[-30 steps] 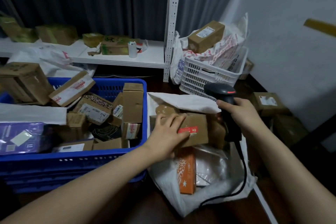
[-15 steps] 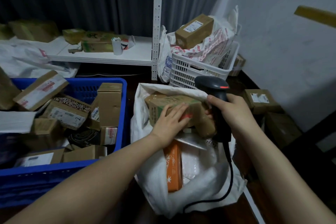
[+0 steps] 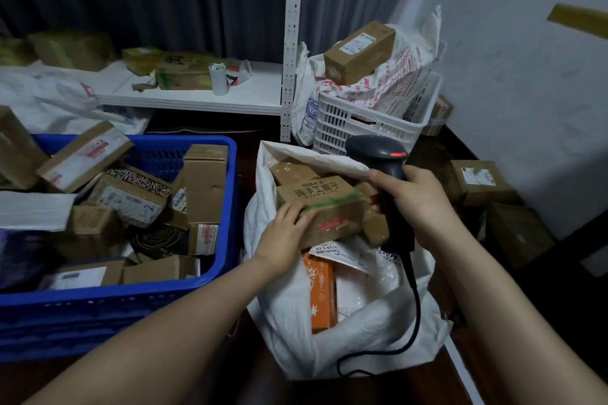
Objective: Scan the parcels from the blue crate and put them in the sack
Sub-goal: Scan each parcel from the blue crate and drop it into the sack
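1. A second ago the left hand (image 3: 284, 238) held the cardboard box (image 3: 329, 204) over the white sack (image 3: 289, 316) with its red label facing up. Now the box has turned, so its printed top shows, and it lies on the pile inside the sack.
2. That likely means this parcel is scanned and put away. The next job is probably to let go and reach into the blue crate (image 3: 115, 296) for another one. Many parcels are left in the crate.
3. The left hand lies on the near edge of the box. Its fingers look flat and loose, not wrapped round the box.
4. The right hand (image 3: 419, 204) is closed tight round the handle of the black scanner (image 3: 378, 154). The scanner is just beside the box, over the sack, and a small red light glows on its head.
5. The top of the box has big Chinese writing and a strip of green tape. The red print on its front is too blurry to read.
6. A white pouch (image 3: 332, 251) under the box shows "BZ 5 4516". An orange box (image 3: 322, 296) lies below it.
7. One dark-topped box (image 3: 138, 184) in the crate has curly letters like "MoMo".
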